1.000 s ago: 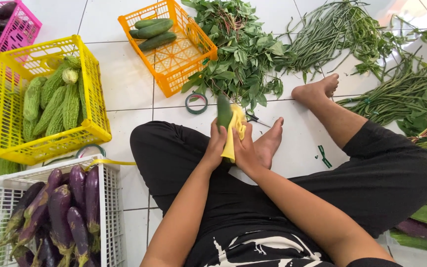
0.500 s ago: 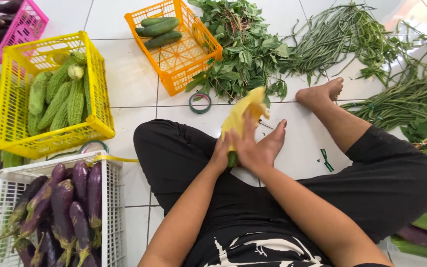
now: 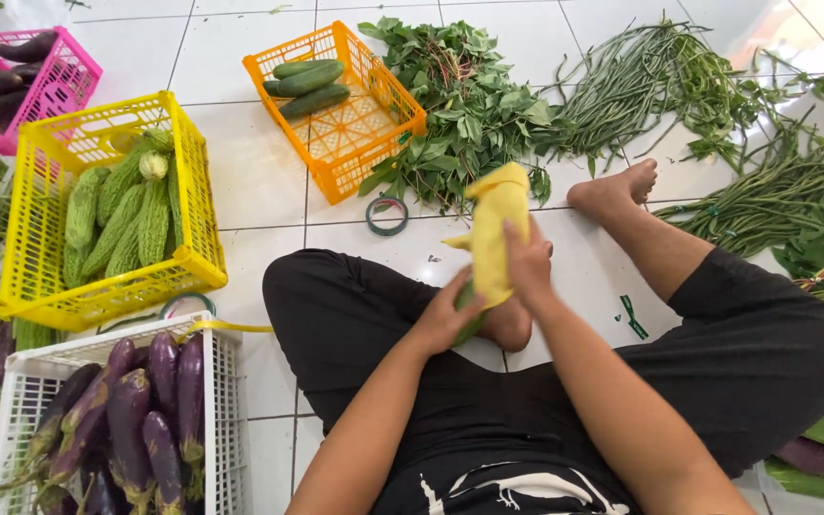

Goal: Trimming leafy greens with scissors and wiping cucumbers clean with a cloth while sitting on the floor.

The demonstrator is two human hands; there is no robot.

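Far left: pink crate (image 3: pixel 45 72) with dark eggplants, yellow crate (image 3: pixel 188 167) of bitter gourds, and below it a white crate (image 3: pixel 221 381) heaped with purple eggplants (image 3: pixel 150 401). Further right, an orange crate (image 3: pixel 374 124) holding a few cucumbers (image 3: pixel 307 81), a roll of tape (image 3: pixel 386 216) lying on the tile just beside it. At centre, over the crossed legs, a green cucumber (image 3: pixel 469 319) mostly wrapped in a yellow cloth (image 3: pixel 496 229), long axis running up and away from the body, tilted slightly right. Left hand (image 3: pixel 445 319) cupped under the near, lower end, fingers closed on the bare green part. Right hand (image 3: pixel 529 262) just beyond it and higher, clamped around the cloth-covered middle, so nearer the far end. Both hands touching the same vegetable, one at each stretch of its length. Past them, leafy greens (image 3: pixel 460 105), then long beans (image 3: pixel 641 86) spread on the floor toward the right edge.
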